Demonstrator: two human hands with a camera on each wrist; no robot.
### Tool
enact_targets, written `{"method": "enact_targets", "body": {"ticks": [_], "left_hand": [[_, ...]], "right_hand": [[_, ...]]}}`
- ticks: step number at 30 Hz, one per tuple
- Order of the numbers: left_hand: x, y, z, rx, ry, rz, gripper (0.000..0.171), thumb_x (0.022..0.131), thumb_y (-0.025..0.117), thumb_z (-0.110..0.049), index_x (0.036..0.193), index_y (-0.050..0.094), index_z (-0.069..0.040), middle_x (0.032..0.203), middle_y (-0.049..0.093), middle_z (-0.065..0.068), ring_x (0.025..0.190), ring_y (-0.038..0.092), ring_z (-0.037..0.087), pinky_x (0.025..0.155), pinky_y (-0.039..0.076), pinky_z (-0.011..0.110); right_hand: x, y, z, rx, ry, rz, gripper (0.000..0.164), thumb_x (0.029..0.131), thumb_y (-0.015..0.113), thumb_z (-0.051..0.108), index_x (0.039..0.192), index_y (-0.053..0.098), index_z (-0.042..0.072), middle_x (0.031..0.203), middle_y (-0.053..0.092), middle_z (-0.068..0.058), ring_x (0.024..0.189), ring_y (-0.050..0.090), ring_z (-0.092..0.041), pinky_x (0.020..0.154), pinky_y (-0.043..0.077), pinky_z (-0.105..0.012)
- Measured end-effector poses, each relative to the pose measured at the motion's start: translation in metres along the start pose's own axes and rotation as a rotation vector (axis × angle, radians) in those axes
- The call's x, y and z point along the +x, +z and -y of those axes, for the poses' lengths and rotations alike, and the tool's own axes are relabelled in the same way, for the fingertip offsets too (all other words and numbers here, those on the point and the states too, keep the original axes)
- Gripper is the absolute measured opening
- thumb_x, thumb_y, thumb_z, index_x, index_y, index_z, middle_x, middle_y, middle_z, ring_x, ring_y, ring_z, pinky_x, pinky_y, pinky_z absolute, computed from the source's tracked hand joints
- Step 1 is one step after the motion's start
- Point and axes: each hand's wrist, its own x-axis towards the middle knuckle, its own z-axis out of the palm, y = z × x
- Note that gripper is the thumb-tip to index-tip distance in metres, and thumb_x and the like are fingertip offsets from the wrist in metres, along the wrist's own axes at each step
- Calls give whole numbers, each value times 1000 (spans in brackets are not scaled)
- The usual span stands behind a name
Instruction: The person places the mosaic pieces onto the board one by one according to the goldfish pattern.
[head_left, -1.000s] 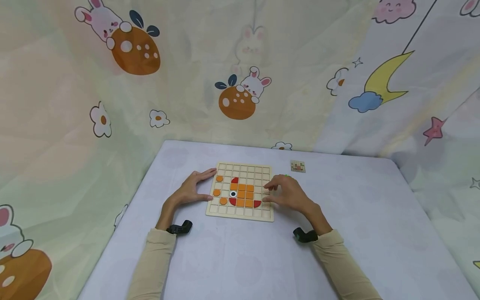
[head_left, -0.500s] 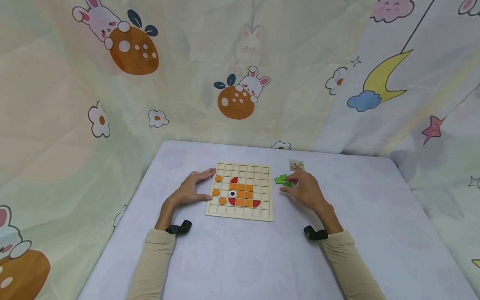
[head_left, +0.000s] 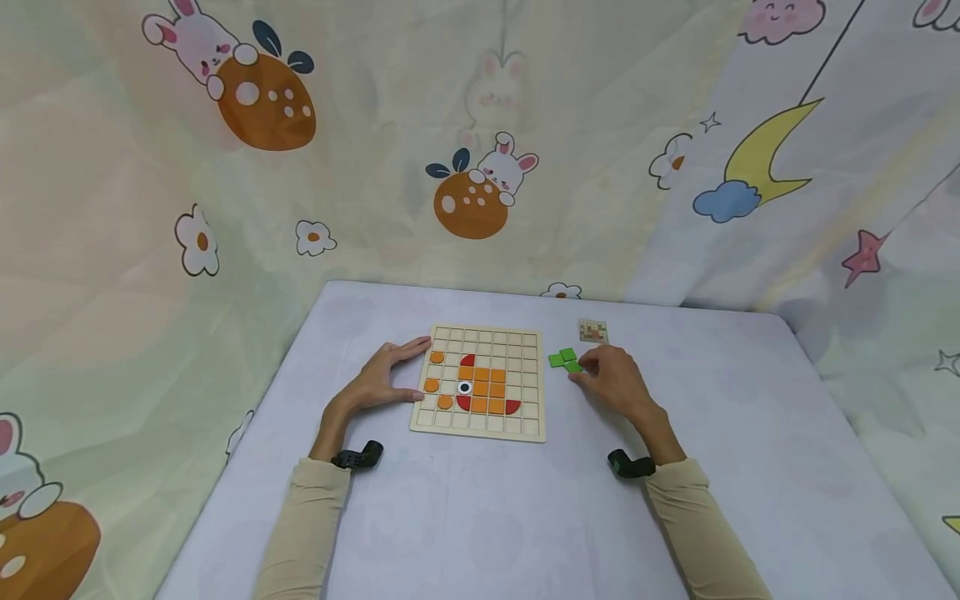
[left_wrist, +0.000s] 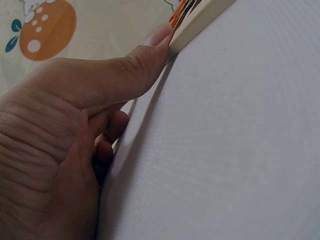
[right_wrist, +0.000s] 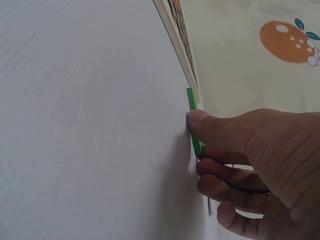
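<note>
A wooden grid board (head_left: pixel 525 429) lies flat, bearing orange squares (head_left: pixel 483 389), red quarter-round pieces (head_left: pixel 513 407), orange discs (head_left: pixel 445 402) and a white eye piece (head_left: pixel 464 387). My left hand (head_left: pixel 375 383) rests at the board's left edge, thumb and fingers spread; in the left wrist view its thumb (left_wrist: pixel 137 67) touches the board's side. To the board's right, my right hand (head_left: pixel 617 382) pinches the nearest of several green square tiles (head_left: pixel 573 367) between thumb and fingers. The right wrist view shows the thumb (right_wrist: pixel 210 127) across the green tile's edge.
A small pattern card (head_left: pixel 593 331) lies behind the right hand. A white cloth (head_left: pixel 480 517) covers the table. A curtain (head_left: pixel 375 125) printed with rabbits and flowers hangs behind its far edge. Each wrist wears a black camera mount (head_left: pixel 632 464).
My right hand has moved from the board's right edge to the green tiles, and its fingers have closed on the nearest one. The left hand stays at the board's left edge.
</note>
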Motion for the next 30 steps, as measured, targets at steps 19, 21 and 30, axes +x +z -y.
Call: {"method": "enact_targets", "body": {"ticks": [19,21,30], "left_hand": [[-1,-1,0,-2,-10,-1,102,81,95,-42,168,46,-20,178,39,2,117,46,25,104,39,48],[-1,-1,0,0,-4,-4,102,81,95,-42,167,46,-19,178,39,3,118,47,25,104,40,49],[-1,0,-1,-11,-13,-2,101,81,95,-42,167,47,-20,178,39,1,120,47,26,107,40,51]], "right_hand": [[5,0,0,70,-134,-43,25,91,80,9,112,78,-5,106,80,-18,98,73,-31,91,59,-52],[7,1,3,89,-165,-42,24,92,80,7,113,78,-5,106,80,-19,98,73,-31,92,58,-52],[16,6,19,102,-237,-18,22,92,81,2,113,80,-5,106,82,-17,97,73,-31,106,50,-57]]}}
